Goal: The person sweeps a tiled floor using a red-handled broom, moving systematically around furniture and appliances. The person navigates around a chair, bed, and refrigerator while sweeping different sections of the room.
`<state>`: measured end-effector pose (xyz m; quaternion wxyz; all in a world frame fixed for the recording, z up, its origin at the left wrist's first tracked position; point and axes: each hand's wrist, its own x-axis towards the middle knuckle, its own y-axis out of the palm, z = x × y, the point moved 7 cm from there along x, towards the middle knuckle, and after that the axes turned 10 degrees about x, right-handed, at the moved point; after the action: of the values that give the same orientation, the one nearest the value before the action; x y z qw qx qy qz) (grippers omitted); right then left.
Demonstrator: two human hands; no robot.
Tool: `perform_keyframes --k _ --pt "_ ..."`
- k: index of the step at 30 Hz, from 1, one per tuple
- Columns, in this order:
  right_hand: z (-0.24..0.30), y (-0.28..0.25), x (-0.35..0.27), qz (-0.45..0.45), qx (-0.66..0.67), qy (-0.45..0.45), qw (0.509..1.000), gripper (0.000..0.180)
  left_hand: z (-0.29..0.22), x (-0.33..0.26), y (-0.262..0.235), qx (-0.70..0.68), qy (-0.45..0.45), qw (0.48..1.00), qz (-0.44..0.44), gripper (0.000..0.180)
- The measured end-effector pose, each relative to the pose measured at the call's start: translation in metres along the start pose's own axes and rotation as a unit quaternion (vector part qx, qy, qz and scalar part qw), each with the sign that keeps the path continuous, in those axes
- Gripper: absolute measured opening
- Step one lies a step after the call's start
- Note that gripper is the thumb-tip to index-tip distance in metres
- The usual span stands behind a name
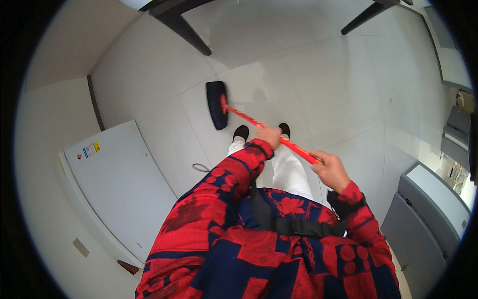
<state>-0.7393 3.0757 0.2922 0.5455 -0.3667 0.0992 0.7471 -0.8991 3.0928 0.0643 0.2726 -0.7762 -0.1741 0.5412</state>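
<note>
A broom [244, 116] with a red stick slants from my right side down to the floor ahead of me on the left. Its wide dark head [216, 105] rests on the tiles, joined to the stick by a red socket. My left hand [269, 136] is closed around the middle of the stick, just above my shoes. Farther up, near the stick's top end, my right hand [331, 171] grips it. Both sleeves are red and navy patterned.
Light tiled floor [338, 99] spreads around my feet. Dark table legs [191, 37] stand at the far side. A white fridge-like appliance [112, 172] is close on my left. Grey cabinets [418, 234] line the right, and a thin loop [200, 168] hangs by my left sleeve.
</note>
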Motion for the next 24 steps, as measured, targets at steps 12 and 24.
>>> perform_keyframes --k 12,24 --pt "-0.003 -0.144 -0.142 -0.182 0.019 0.143 0.973 0.035 -0.274 0.022 -0.076 -0.016 0.226 0.972 -0.068 0.023" --pt "0.030 -0.141 -0.123 -0.130 0.068 0.111 0.983 0.036 -0.201 -0.012 -0.133 0.031 0.240 0.960 -0.141 0.016"
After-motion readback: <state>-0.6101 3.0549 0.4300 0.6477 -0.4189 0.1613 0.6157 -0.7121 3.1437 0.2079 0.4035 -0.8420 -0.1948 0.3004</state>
